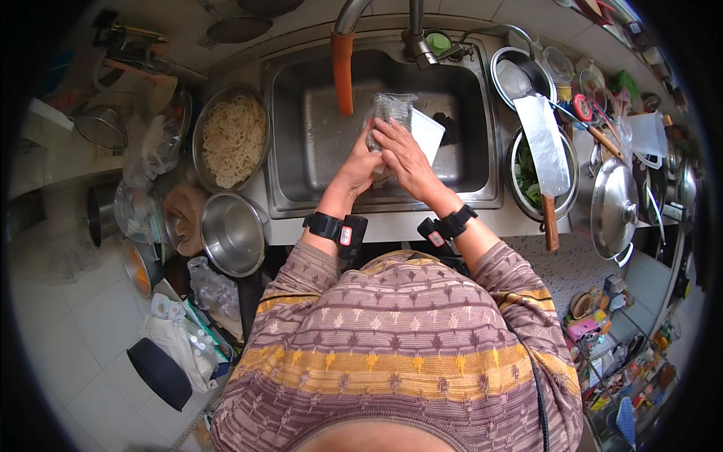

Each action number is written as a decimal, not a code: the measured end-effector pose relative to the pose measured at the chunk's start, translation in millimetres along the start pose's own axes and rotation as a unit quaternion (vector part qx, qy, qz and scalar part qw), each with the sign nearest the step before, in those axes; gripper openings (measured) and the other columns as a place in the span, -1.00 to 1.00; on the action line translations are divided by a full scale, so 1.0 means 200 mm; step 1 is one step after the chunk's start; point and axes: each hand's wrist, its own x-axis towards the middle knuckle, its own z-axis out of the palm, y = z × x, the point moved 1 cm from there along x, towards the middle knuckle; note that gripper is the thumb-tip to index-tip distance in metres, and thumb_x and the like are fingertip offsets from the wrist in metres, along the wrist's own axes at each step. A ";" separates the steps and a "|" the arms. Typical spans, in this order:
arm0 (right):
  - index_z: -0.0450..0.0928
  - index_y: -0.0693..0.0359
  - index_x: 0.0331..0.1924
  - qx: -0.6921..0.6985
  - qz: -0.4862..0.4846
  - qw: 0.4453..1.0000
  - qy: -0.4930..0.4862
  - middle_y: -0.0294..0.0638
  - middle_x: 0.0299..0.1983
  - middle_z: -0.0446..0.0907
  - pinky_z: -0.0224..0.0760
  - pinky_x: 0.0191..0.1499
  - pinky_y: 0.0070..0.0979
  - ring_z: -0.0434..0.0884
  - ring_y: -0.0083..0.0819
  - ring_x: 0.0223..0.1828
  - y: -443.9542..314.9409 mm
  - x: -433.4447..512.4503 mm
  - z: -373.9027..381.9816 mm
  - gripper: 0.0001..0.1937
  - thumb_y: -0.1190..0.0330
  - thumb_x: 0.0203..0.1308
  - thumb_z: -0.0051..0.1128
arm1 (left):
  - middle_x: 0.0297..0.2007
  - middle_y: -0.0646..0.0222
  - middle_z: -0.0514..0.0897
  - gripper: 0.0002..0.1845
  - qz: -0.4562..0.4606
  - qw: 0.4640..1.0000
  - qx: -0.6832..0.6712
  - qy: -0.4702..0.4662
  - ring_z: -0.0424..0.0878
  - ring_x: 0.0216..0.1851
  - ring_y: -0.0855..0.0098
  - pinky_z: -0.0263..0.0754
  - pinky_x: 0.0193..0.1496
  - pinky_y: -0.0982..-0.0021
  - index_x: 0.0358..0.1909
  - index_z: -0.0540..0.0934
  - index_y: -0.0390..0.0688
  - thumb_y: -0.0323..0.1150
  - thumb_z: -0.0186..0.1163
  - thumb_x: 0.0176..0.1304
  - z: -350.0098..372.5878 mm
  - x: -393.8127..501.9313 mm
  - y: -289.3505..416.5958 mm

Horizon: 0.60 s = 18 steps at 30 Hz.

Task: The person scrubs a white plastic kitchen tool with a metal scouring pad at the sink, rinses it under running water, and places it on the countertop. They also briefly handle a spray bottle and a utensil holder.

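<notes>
Above the steel sink (333, 164), my left hand (360, 164) holds a crumpled grey mesh scrubbing cloth (395, 107) from the left. Across its lower part lie the fingers of my right hand (408, 155), so the cloth is pressed between both hands. Just behind my right hand shows a flat white tray or board (427, 135), partly covered by the hand and the cloth. A dark scouring pad (446, 121) rests on the sink floor to the right. What lies under my palms is hidden.
An orange-sleeved faucet (342, 73) hangs over the sink. Left stand a bowl of lotus root slices (234, 141) and a steel pot (233, 234). At right, a cleaver (543, 147) lies across a bowl of leafy greens (525, 169), near a lidded pot (614, 209).
</notes>
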 end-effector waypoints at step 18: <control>0.28 0.23 0.25 0.066 0.209 0.966 0.137 0.03 0.41 -0.07 -0.08 0.38 -0.35 -0.02 -0.07 0.43 0.09 -0.28 0.02 -0.56 0.49 0.27 -0.11 | -0.33 0.28 0.46 -0.76 0.011 0.981 -0.192 0.025 0.33 -0.50 0.57 0.19 -0.60 0.64 -0.17 0.39 -0.26 -0.32 0.13 0.26 0.11 0.02 -0.09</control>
